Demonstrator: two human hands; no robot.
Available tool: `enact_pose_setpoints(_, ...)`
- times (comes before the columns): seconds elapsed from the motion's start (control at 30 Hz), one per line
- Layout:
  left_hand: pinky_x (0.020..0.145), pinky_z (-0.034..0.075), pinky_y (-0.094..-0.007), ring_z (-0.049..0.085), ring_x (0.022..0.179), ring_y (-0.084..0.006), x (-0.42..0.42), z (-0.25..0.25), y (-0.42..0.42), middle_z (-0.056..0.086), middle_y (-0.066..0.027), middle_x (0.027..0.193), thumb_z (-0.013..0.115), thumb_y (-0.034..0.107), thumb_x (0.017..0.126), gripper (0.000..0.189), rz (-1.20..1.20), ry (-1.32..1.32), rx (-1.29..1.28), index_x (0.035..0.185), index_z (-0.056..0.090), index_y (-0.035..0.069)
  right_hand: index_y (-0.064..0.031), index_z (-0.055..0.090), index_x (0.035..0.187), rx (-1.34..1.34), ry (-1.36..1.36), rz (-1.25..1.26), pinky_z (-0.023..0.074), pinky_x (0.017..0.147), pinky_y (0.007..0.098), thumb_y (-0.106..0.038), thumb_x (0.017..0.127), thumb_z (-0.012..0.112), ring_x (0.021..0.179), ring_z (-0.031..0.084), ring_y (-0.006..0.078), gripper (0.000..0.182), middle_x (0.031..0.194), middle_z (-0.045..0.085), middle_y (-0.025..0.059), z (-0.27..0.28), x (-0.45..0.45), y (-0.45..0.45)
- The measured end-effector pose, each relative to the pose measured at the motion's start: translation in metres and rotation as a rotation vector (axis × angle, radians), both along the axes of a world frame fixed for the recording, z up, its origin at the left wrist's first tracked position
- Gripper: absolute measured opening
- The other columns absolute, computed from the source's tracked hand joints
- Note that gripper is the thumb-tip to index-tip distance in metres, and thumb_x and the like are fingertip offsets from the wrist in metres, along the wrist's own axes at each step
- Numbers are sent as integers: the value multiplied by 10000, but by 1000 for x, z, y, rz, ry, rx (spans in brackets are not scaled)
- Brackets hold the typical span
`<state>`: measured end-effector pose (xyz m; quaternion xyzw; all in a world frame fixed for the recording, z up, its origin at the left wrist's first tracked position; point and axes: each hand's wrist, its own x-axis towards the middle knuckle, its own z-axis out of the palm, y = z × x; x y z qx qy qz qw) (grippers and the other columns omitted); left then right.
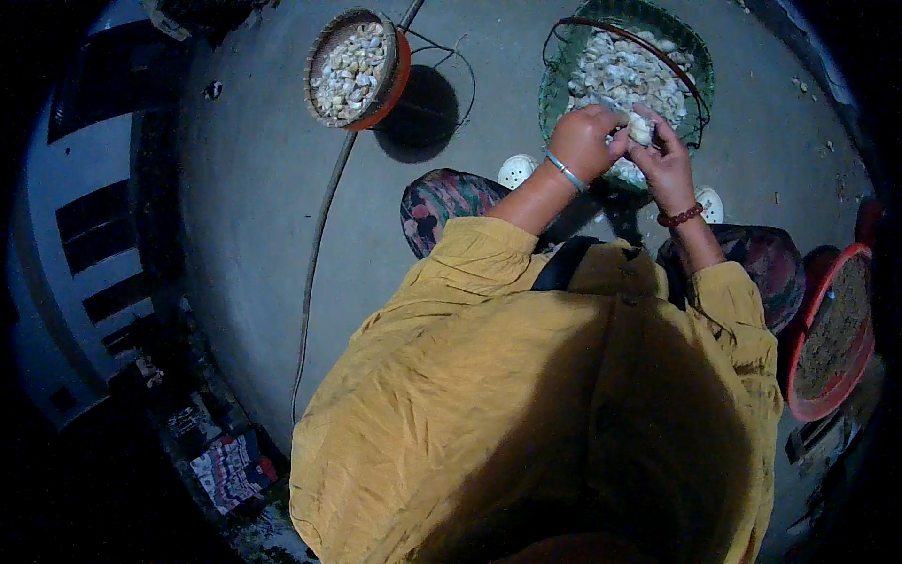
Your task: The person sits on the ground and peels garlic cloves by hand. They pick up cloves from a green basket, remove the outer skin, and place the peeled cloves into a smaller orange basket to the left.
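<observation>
Over the near side of a green woven basket [546, 106], both my hands meet at a whitish garlic bulb [640, 130]. My right hand [666, 162] grips it between thumb and fingers. Curled fingers of my left hand [585, 137] pinch at the bulb's left side; the fingertips are partly hidden. Beneath them, the basket holds a heap of garlic pieces and papery skins [627, 74], with its dark brown handle [652, 49] arching across. To the left, a round wicker basket [312, 53], tilted in view, contains many garlic cloves [352, 70].
Something orange-red [400, 77] supports the wicker basket. A hose or pole [325, 204] runs along the concrete floor [246, 176], near a wire loop [472, 84]. White perforated shoes [518, 171] show by my knees. A red basin [796, 395] of brown material stands at right.
</observation>
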<state>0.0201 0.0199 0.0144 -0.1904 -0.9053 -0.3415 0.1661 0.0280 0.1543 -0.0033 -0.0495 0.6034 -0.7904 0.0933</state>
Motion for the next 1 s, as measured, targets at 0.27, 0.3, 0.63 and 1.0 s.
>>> enact_pose_setpoints(0.27, 510, 436, -296, 529, 546, -239, -3, -3, 2, 536, -100, 613, 564, 97, 597, 91, -26, -10, 107, 665, 567, 36, -8, 425, 1048, -12, -26, -40, 424, 698, 219, 35, 679, 517, 832, 483, 109, 382, 960, 478, 71, -4, 0, 2)
enact_pose_setpoints(0.3, 507, 436, -295, 528, 540, -237, -4, -3, 2, 533, -101, 607, 561, 95, 595, 90, -23, -15, 122, 661, 566, 35, -8, 424, 1049, -2, -22, -46, 433, 681, 218, 38, 676, 515, 823, 489, 111, 387, 952, 483, 72, -4, 0, 2)
enact_pose_setpoints(0.63, 535, 421, -206, 519, 582, -72, -10, -10, -9, 574, -65, 678, 565, 77, 658, 132, 194, -291, 489, 773, 568, 14, -18, 366, 1102, -186, -294, 89, 463, 606, 219, -5, 720, 409, 709, 557, 173, 384, 960, 474, 107, 16, -3, 8)
enact_pose_setpoints(1.0, 541, 416, -192, 509, 617, -85, -9, -3, -4, 556, -45, 716, 585, 137, 688, 223, -54, -731, 851, 849, 545, -11, -51, 380, 1092, -238, -308, 34, 455, 546, 197, -30, 706, 513, 666, 552, 138, 409, 867, 515, 77, 8, -4, 9)
